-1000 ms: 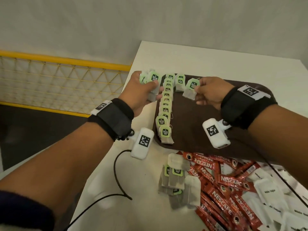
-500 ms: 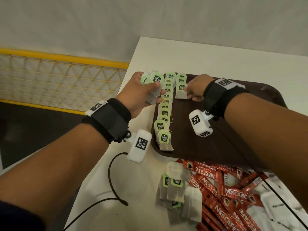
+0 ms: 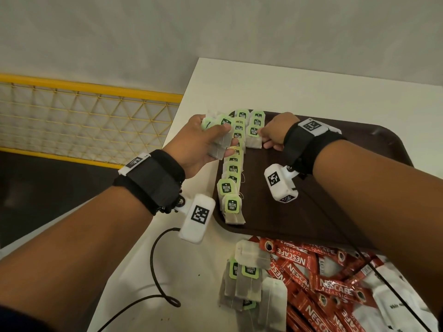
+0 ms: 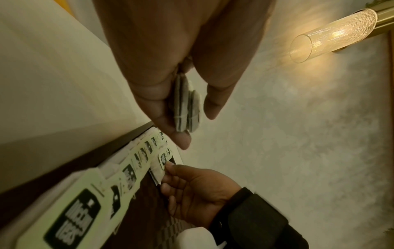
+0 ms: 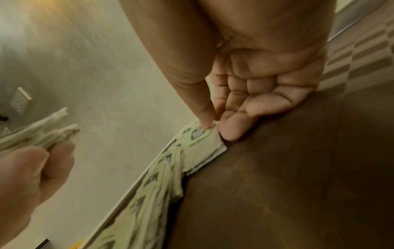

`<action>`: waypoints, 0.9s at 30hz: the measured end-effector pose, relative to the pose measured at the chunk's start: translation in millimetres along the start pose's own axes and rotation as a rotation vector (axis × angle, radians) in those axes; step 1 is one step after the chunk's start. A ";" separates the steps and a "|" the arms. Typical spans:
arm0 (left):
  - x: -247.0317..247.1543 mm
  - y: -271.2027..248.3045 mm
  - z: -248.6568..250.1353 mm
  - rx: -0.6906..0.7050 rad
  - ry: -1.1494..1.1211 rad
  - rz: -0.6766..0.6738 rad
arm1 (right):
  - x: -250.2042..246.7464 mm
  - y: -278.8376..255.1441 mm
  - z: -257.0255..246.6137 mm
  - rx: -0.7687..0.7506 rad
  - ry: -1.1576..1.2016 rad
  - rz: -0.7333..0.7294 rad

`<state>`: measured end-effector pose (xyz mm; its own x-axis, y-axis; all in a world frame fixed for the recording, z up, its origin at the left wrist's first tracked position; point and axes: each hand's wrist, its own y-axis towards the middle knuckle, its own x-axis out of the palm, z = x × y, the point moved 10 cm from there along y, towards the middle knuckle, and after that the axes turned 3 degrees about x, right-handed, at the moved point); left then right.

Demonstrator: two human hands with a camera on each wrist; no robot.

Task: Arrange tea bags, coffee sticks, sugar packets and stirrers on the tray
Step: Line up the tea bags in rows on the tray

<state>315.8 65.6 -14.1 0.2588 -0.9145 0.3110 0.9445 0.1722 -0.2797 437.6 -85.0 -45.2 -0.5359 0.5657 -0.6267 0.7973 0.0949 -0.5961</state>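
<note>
Since a second ago, the right hand [image 3: 275, 133] has carried its tea bag [image 3: 253, 137] from above the tray's middle to the far left corner and set it down at the near end of a short second column, while the left hand [image 3: 203, 142] has stayed put at the tray's left edge.

Head view: the brown tray [image 3: 299, 212] sits on the white table [image 3: 287, 85]. A long row of tea bags [image 3: 233, 168] with green tags runs along the tray's left edge, from far corner to near corner. Right-hand fingertips pinch the newly placed bag by its right side. The left hand clasps a bundle of tea bags [image 3: 219, 137] just beside the row. Off the tray, at the table's near edge, lie loose tea bags [image 3: 247, 283], red coffee sticks [image 3: 311, 283] and white sugar packets [image 3: 393, 305], heaped and overlapping.

Left wrist view: thumb and fingers curl round the stacked bags [image 4: 187, 107], seen edge-on. Below them the row [image 4: 136, 168] recedes along the tray edge, and the right hand [image 4: 198, 192] touches the last bag's tag.

Right wrist view: thumb and forefinger pinch the tag of the placed bag [image 5: 204, 144], which lies flat on the tray [image 5: 298, 168]; the other fingers are loosely curled. At the picture's left, the left hand [image 5: 32, 176] grips its bundle [image 5: 38, 134].
</note>
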 end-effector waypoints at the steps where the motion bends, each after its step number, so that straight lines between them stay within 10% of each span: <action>1: 0.3 0.2 -0.8 -0.011 -0.017 0.000 | -2.5 1.1 1.0 -0.006 -0.010 0.010; 14: 8.4 4.7 5.5 0.061 0.019 -0.030 | 2.6 -60.2 -40.2 -0.397 0.356 -0.122; 27: -12.0 4.2 -6.3 -0.090 -0.061 0.033 | 1.7 -29.7 11.3 -0.085 0.232 -0.093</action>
<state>315.4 75.0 -24.7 0.3038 -0.8843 0.3546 0.9142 0.1657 -0.3698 409.9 -96.1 -34.2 -0.5376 0.7231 -0.4336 0.7735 0.2183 -0.5950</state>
